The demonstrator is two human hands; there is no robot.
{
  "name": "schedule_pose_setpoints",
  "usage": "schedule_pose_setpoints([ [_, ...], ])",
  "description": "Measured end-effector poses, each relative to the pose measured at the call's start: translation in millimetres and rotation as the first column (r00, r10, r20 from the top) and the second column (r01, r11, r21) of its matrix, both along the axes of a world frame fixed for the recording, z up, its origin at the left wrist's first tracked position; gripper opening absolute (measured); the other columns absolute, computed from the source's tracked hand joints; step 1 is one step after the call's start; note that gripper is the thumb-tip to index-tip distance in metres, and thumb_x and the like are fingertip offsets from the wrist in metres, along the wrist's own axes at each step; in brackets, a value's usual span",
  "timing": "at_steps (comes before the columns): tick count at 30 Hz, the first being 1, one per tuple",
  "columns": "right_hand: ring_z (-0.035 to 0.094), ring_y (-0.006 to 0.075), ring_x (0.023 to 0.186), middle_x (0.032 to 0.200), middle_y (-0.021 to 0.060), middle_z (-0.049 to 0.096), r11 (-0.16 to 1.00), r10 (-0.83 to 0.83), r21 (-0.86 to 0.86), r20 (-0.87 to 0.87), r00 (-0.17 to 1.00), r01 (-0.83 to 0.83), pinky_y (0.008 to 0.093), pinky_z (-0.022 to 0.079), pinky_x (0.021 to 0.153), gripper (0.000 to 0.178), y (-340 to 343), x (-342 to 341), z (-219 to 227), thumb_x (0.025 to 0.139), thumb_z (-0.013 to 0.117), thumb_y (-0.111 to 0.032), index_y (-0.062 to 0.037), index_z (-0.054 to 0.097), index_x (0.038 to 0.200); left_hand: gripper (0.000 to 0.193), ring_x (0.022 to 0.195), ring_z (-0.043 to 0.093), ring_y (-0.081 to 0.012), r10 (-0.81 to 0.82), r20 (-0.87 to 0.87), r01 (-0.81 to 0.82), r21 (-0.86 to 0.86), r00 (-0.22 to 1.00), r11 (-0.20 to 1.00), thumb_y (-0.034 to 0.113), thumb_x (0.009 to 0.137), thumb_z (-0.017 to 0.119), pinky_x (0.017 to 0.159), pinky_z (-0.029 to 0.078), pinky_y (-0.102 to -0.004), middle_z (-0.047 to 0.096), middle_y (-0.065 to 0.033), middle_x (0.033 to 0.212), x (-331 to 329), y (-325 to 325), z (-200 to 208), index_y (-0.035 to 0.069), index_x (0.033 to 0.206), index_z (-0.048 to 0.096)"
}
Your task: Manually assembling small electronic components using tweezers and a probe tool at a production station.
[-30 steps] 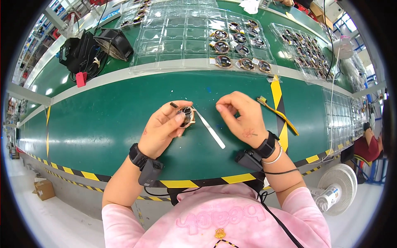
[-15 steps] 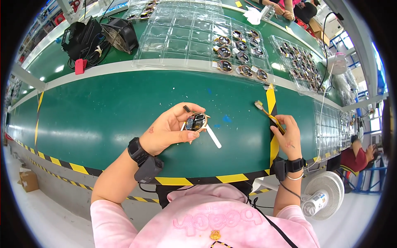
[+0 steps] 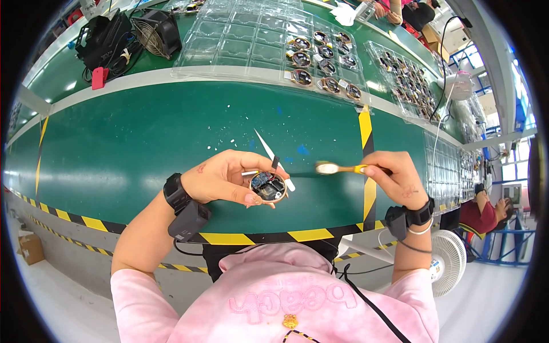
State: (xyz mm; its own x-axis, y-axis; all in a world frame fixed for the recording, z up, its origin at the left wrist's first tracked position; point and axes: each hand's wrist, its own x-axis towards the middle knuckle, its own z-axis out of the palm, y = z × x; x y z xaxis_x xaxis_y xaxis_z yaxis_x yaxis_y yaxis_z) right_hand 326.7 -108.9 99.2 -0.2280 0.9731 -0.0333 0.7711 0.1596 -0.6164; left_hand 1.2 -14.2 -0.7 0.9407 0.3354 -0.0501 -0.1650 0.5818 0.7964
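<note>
My left hand (image 3: 214, 178) is clamped on a round, copper-rimmed watch-like case (image 3: 269, 186), thumb on the near edge and fingers round the far side, its open face up and showing dark parts and a small blue circuit board. I hold it just above the green work surface (image 3: 143, 154). My right hand (image 3: 396, 176) has its fingers closed round the yellow-brown handle of a toothbrush-shaped brush (image 3: 347, 168), whose pale bristle head points at the case from the right, well apart from it. I judge this to be a brushing step, so I'd keep my pinch on the rim alone, off the board, and bring the bristles in lightly, with short strokes from a loose wrist. The little black tab (image 3: 275, 162) standing up at the far edge looks easy to snag; I'd stroke away from it. The slim white pointed tool (image 3: 265, 146) passes behind the case, partly hidden, so I'd keep my knuckles clear of its tip, and hold the case level so nothing loose slides out.
</note>
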Motion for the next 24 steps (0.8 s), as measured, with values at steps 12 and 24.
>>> schedule_pose_setpoints([
  [12,0.059,0.0245,0.058,0.068,0.0090,0.063,0.931,0.364,-0.108,0.229,0.903,-0.348,0.0313,0.044,0.053,0.012,35.6,-36.9,32.9,0.083,0.073,-0.016,-0.0043,0.070,0.086,0.061,0.097,0.068,-0.0233,-0.118,0.008,0.118,-0.002,0.993,0.993,0.007,0.078,0.078,0.072,0.054,-0.0278,0.061,-0.0169,0.116,-0.1,-2.9,6.0,0.001,0.130,0.046],
  [24,0.059,0.0262,0.058,0.066,0.0070,0.062,0.889,0.453,-0.098,0.319,0.832,-0.447,0.0336,0.043,0.051,0.015,42.6,-44.7,44.8,0.081,0.074,-0.023,-0.0089,0.070,0.082,0.052,0.097,0.066,-0.0220,-0.189,0.073,0.189,0.018,0.979,0.982,0.001,0.077,0.077,0.072,0.054,-0.0287,0.059,-0.0121,0.113,1.4,-4.4,-0.5,0.000,0.121,0.050],
])
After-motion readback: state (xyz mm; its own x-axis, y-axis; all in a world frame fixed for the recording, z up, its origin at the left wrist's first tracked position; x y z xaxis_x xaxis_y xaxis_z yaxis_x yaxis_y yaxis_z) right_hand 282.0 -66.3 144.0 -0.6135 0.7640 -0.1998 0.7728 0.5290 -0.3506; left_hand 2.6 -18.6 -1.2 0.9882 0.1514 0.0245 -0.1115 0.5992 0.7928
